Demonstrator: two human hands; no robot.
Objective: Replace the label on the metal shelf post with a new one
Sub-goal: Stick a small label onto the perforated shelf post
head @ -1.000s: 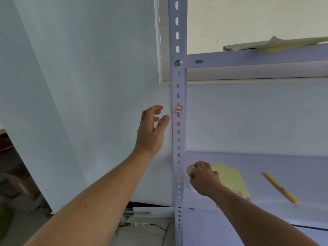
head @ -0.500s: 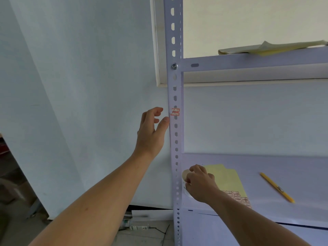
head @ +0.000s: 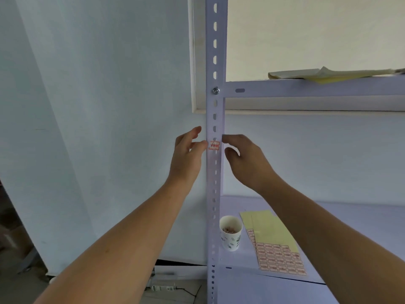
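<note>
pale lilac metal makes up the post [head: 215, 119], a slotted upright running from top to bottom of the head view, bolted to an upper shelf [head: 313, 88] by a bright bolt [head: 216, 91]. the label [head: 214, 145] sits on the front face of the post, about mid-height: a small white sticker with red borders and a dark handwritten mark, stuck flat over one of the slots.

the left hand [head: 186, 156] is raised just left of the post, fingers loosely spread and holding nothing; its thumb tip touches or nearly touches the left edge of the label, and the index finger points up beside the post. the right hand [head: 245, 161] is raised just right of the post, also loose and empty, its fingertip at the post's right edge level with the label's top. whether it touches the metal cannot be told.

on the lower shelf [head: 361, 227], right by the post, stands a paper cup [head: 230, 233] with small pale bits inside. just right of the cup lies a yellow sheet [head: 274, 233], its near end filled with rows of red-bordered stickers. on the upper shelf lie crumpled papers [head: 328, 73], yellow and cream. a white wall [head: 87, 106] fills the left side, with a power strip [head: 163, 288] on the floor below.
</note>
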